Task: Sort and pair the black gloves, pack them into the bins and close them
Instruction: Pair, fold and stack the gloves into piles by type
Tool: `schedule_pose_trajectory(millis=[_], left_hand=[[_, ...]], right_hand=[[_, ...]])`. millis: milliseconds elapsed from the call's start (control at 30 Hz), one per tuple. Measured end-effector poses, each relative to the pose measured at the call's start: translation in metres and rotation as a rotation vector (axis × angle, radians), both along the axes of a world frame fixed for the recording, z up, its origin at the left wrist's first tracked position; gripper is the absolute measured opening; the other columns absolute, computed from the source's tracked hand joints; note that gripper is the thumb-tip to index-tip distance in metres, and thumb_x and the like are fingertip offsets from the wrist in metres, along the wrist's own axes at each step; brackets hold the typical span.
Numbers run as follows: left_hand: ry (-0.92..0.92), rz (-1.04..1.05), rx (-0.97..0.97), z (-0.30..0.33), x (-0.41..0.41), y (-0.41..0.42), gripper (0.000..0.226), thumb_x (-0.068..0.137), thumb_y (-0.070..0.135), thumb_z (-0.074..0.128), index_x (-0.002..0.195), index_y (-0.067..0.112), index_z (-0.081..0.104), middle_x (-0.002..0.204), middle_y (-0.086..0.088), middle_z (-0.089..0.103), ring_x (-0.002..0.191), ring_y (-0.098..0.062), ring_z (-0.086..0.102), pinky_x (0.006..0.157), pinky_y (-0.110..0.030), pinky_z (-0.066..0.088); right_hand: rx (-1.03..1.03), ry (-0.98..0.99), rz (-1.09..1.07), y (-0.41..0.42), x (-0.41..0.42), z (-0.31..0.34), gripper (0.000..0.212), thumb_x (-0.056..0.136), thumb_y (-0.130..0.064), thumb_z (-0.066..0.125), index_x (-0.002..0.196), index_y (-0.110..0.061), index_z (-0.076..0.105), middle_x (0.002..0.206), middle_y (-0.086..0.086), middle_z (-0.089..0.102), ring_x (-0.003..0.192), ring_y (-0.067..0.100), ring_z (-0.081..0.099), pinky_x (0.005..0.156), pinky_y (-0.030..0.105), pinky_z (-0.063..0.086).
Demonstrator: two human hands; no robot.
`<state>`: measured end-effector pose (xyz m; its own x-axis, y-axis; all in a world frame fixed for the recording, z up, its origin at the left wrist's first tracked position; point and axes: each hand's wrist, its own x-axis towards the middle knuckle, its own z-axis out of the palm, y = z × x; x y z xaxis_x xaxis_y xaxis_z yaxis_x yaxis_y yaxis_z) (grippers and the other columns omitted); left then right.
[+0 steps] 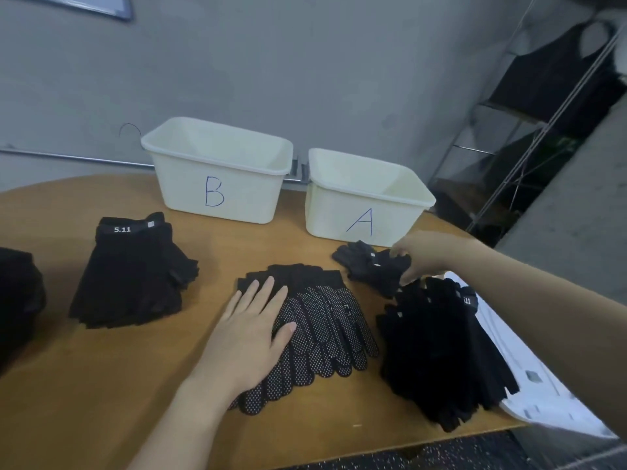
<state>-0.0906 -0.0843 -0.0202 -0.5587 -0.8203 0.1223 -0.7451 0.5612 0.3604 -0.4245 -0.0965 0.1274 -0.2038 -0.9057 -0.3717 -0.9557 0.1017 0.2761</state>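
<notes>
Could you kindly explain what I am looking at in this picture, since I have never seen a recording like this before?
There is no machine here: a camera on a person's head looks down at their own two hands. On the wooden table stand two open white bins, bin B and bin A, with several piles of black gloves. The left hand lies flat on the dotted gloves. The right hand pinches a small glove bundle in front of bin A.

Bins point(305, 188) behind glove stacks point(315, 320)
</notes>
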Motion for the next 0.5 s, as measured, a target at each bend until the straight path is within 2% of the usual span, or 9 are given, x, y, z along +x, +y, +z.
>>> schedule_pose_trajectory(millis=[67,133,200,233,300,367,500], left_hand=[[0.000,0.006,-0.011,-0.002,-0.002,-0.002,0.071,0.102,0.067,0.011,0.164,0.037,-0.005,0.170,0.012,-0.016,0.157,-0.009,-0.018,0.124,-0.030,-0.015],[0.007,0.012,-0.019,-0.003,-0.005,-0.004,0.070,0.103,0.066,0.013,0.164,0.037,-0.003,0.171,0.012,-0.015,0.157,-0.009,-0.016,0.123,-0.029,-0.016],[0.005,0.019,-0.014,-0.003,-0.007,-0.006,0.070,0.103,0.066,0.014,0.165,0.037,-0.002,0.171,0.011,-0.013,0.158,-0.009,-0.015,0.123,-0.029,-0.016],[0.001,0.020,-0.007,-0.003,-0.009,-0.006,0.070,0.103,0.066,0.015,0.165,0.037,-0.002,0.171,0.011,-0.013,0.158,-0.010,-0.014,0.123,-0.029,-0.015],[-0.005,0.020,0.003,-0.002,-0.010,-0.007,0.070,0.103,0.065,0.017,0.165,0.037,-0.002,0.171,0.011,-0.012,0.158,-0.010,-0.013,0.124,-0.030,-0.015],[0.001,0.023,0.008,0.000,-0.012,-0.009,0.070,0.104,0.064,0.020,0.165,0.036,0.001,0.172,0.010,-0.010,0.158,-0.010,-0.011,0.124,-0.030,-0.014],[0.059,0.037,0.010,0.004,-0.015,-0.008,0.069,0.105,0.060,0.030,0.166,0.031,0.012,0.173,0.007,0.004,0.159,-0.010,-0.001,0.125,-0.030,-0.012]], right_hand=[[-0.018,0.024,0.045,-0.003,-0.003,-0.010,0.039,0.089,-0.037,0.075,0.125,-0.027,0.065,0.123,-0.002,0.065,0.096,0.018,0.060,0.079,0.032,0.050],[-0.090,0.026,0.056,-0.003,-0.004,-0.012,0.006,0.095,-0.025,0.064,0.093,-0.028,0.068,0.100,0.000,0.068,0.090,0.024,0.061,0.079,0.037,0.054],[-0.193,-0.009,0.054,-0.003,-0.009,-0.007,0.029,0.095,-0.020,0.057,0.069,-0.031,0.055,0.078,-0.003,0.060,0.080,0.025,0.058,0.076,0.040,0.055],[-0.259,-0.040,0.042,-0.002,-0.011,-0.001,0.029,0.096,-0.020,0.057,0.069,-0.030,0.055,0.076,-0.004,0.059,0.079,0.026,0.058,0.075,0.041,0.055],[-0.408,-0.130,0.016,0.001,-0.013,0.011,0.017,0.098,-0.021,0.058,0.085,-0.024,0.069,0.085,0.000,0.068,0.082,0.026,0.060,0.076,0.043,0.056],[-0.546,-0.248,-0.005,0.004,-0.014,0.025,0.015,0.099,-0.020,0.060,0.098,-0.015,0.074,0.091,0.005,0.072,0.085,0.027,0.063,0.080,0.045,0.056],[-0.664,-0.393,0.024,0.014,0.002,0.054,0.016,0.099,-0.016,0.062,0.094,-0.007,0.074,0.090,0.009,0.072,0.088,0.030,0.063,0.083,0.042,0.053]])
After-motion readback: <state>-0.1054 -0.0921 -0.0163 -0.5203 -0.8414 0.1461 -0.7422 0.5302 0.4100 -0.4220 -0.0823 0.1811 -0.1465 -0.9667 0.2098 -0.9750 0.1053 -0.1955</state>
